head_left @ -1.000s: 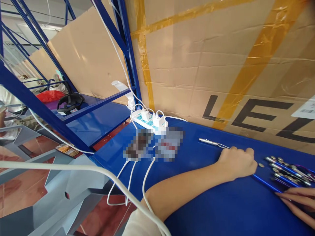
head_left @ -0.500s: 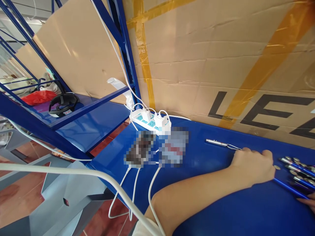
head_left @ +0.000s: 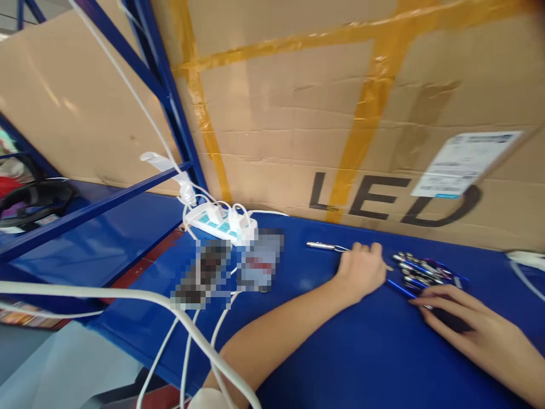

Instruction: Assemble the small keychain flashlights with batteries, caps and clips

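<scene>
My left hand (head_left: 361,270) is closed in a fist on the blue table, and one end of a slim blue pen-like tube (head_left: 400,288) comes out of its right side. The tube's other end meets the fingertips of my right hand (head_left: 464,318), which are bent around it. A small silver piece (head_left: 428,307) shows between those right fingers. Left of my left hand lies a silver pen-like stick (head_left: 321,245), its thin loop running toward the fist. Beyond my right hand is a pile of blue and silver pen-like tubes (head_left: 419,271), partly blurred.
A white power strip (head_left: 221,224) with plugged-in chargers stands at the table's left back. Two pixelated phone-like slabs (head_left: 202,275) lie before it. A white cable (head_left: 128,293) crosses the foreground. A large taped cardboard box (head_left: 276,125) walls off the back, beside a blue rack post (head_left: 174,113).
My view has swung right, so the table's things appear farther left and my right hand now shows fully. The blue tube still runs between both hands.
</scene>
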`<state>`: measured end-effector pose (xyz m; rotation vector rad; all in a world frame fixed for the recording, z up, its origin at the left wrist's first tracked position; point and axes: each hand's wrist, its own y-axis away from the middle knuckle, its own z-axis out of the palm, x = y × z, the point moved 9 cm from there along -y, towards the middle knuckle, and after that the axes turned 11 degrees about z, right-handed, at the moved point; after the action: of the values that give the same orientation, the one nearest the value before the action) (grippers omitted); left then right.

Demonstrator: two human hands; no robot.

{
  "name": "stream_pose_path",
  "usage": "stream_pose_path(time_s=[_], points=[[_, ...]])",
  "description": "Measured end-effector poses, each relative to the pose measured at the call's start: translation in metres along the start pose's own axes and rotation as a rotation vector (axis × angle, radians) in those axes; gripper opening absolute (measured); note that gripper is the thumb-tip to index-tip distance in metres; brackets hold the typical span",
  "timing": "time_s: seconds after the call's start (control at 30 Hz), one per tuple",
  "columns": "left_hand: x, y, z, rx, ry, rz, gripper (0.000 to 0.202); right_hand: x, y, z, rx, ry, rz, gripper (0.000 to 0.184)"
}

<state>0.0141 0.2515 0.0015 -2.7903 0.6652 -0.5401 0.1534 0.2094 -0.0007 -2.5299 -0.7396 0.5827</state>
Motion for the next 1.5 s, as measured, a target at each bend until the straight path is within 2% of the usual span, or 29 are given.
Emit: stream_pose_path(time_s=[0.1,0.2,0.27,0.4,0.5,0.6,0.67,0.73,0.87,0.97,1.1,1.17,1.27,1.43,1.5], points=[[-0.003,-0.002,-0.01,0.052,0.012,-0.039,0.023,-0.009,0.0,-0.011,-0.006,0.012,-0.066,0.023],[-0.013,-0.006,-0.021,0.047,0.018,-0.111,0.023,-0.005,-0.001,-0.02,-0.016,-0.035,-0.014,0.021],[-0.025,-0.006,-0.028,-0.025,0.007,-0.169,0.024,-0.005,-0.001,-0.025,-0.03,-0.072,0.018,0.022],[-0.051,-0.002,-0.036,-0.233,-0.053,-0.25,0.04,-0.015,-0.001,-0.033,-0.038,-0.114,0.029,0.024],[-0.071,0.001,-0.039,-0.324,-0.08,-0.276,0.023,-0.022,-0.002,-0.035,-0.039,-0.104,0.015,0.024],[-0.077,-0.002,-0.035,-0.401,0.008,-0.209,0.011,-0.022,-0.003,-0.035,-0.045,-0.098,0.004,0.024],[-0.072,-0.007,-0.033,-0.425,0.112,-0.136,0.013,-0.019,-0.003,-0.034,-0.035,-0.101,0.016,0.023],[-0.057,-0.011,-0.031,-0.442,0.244,-0.049,0.018,-0.015,-0.003,-0.033,-0.018,-0.116,0.056,0.023],[-0.012,-0.016,-0.024,-0.472,0.487,0.112,0.025,-0.005,-0.002,-0.033,0.013,-0.237,0.197,0.036],[0.025,-0.014,-0.016,-0.48,0.717,0.205,0.023,-0.002,-0.003,-0.031,-0.02,-0.391,0.298,0.043],[0.055,-0.005,-0.006,-0.52,0.818,0.26,0.025,-0.004,-0.003,-0.026,-0.07,-0.605,0.356,0.041],[0.061,-0.001,-0.003,-0.537,0.809,0.259,0.028,-0.004,-0.003,-0.025,-0.066,-0.649,0.36,0.04],[0.062,0.0,-0.001,-0.548,0.788,0.248,0.025,-0.004,-0.001,-0.029,-0.025,-0.601,0.337,0.037],[0.054,-0.006,-0.005,-0.531,0.777,0.241,0.022,-0.014,0.0,-0.037,0.0,-0.405,0.141,0.031],[0.051,-0.008,-0.007,-0.526,0.757,0.247,0.02,-0.014,-0.001,-0.039,0.007,-0.386,0.115,0.031]])
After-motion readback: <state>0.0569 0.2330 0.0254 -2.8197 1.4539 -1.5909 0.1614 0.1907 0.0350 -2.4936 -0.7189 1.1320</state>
